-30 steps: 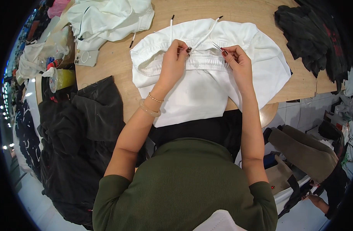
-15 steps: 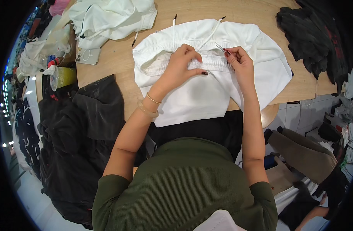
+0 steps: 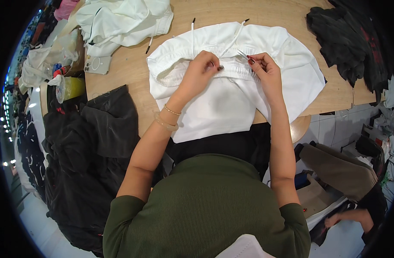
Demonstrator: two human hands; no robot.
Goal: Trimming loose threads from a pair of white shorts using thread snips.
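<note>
White shorts (image 3: 231, 103) lie spread on the wooden table in front of me, their gathered elastic waistband facing up and two white drawstrings with dark tips stretched toward the far side. My left hand (image 3: 201, 71) rests at the waistband with fingers curled and thumb and fingertips pinched together on its fabric. To its right, my right hand (image 3: 268, 71) is closed around a small, two-pointed metal tool (image 3: 243, 54), like tweezers or thread snips. The tool's tips point up and left over the waistband. Most of its body is hidden by my fingers.
Another white garment (image 3: 124, 21) lies at the far left, beside a phone (image 3: 98, 64). A yellow tub (image 3: 72, 88) stands near dark garments (image 3: 76, 150) heaped at left. More dark clothing (image 3: 341, 47) covers the far right. Another person's hand (image 3: 334, 219) shows at lower right.
My left fingers have drawn together from a wider spread into a pinch. My right hand and the metal tool have shifted slightly left. The other person's arm has come further into view.
</note>
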